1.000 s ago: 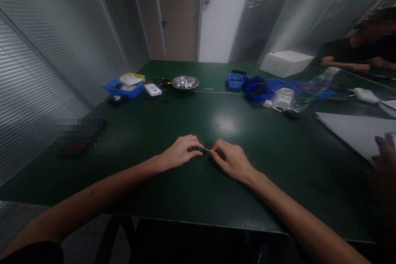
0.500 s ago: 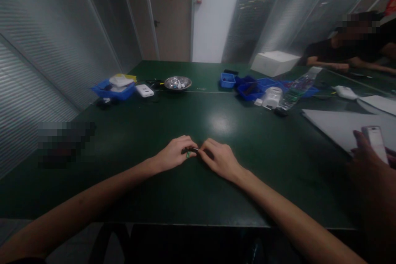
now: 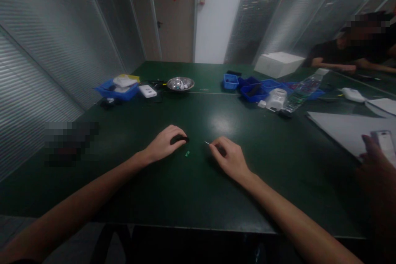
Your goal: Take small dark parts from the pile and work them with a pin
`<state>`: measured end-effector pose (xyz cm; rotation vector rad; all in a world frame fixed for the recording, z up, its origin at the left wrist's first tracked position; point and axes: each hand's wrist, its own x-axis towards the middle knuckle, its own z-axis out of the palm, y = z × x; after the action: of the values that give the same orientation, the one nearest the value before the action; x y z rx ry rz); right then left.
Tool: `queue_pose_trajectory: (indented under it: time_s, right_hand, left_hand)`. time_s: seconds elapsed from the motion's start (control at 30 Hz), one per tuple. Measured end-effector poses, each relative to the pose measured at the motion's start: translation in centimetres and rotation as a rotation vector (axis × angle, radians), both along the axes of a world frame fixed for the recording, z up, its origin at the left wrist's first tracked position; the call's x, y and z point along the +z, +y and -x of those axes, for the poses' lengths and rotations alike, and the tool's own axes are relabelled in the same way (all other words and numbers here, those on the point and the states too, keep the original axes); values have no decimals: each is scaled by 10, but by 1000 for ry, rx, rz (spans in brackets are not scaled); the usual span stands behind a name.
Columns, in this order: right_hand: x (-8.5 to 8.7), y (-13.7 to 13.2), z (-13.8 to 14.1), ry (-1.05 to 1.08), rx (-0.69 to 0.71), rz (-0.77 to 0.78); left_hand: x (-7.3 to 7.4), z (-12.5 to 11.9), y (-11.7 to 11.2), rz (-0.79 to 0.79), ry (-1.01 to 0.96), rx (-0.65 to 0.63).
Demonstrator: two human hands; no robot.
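Left hand (image 3: 165, 142) pinches a small black object (image 3: 185, 138) between fingertips, right hand (image 3: 229, 154) a thin silvery rod (image 3: 206, 143). A flat green piece (image 3: 187, 154) lies nearby.

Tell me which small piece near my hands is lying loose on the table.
The small green piece, on the table near your left hand; your left hand holds the black piece, your right hand the thin pale rod.

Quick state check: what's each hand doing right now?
Left hand: closed, holding a small dark object, too unclear to identify.
Right hand: closed, pinching a thin pale piece.
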<state>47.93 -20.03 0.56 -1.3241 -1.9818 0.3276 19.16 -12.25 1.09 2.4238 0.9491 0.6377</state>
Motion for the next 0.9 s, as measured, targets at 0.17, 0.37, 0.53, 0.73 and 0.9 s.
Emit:
queue_pose_trajectory:
  time_s: [0.17,0.37,0.53,0.73,0.9]
  right_hand:
    - [1,0,-2,45,-30,-19]
    - [4,-1,-3,38,-16,4]
    - [2,0,-3,35,-7,5]
    - [2,-1,-3,33,-6,11]
    - [1,-1,-3,38,-25,19]
  left_hand:
    - [11,-6,-22,1,59,-375]
    - [0,30,17,-181,165,-289]
    - [-3,45,31,-190,128,-121]
    - [8,18,0,-67,65,-276]
    - [3,34,15,-115,119,-281]
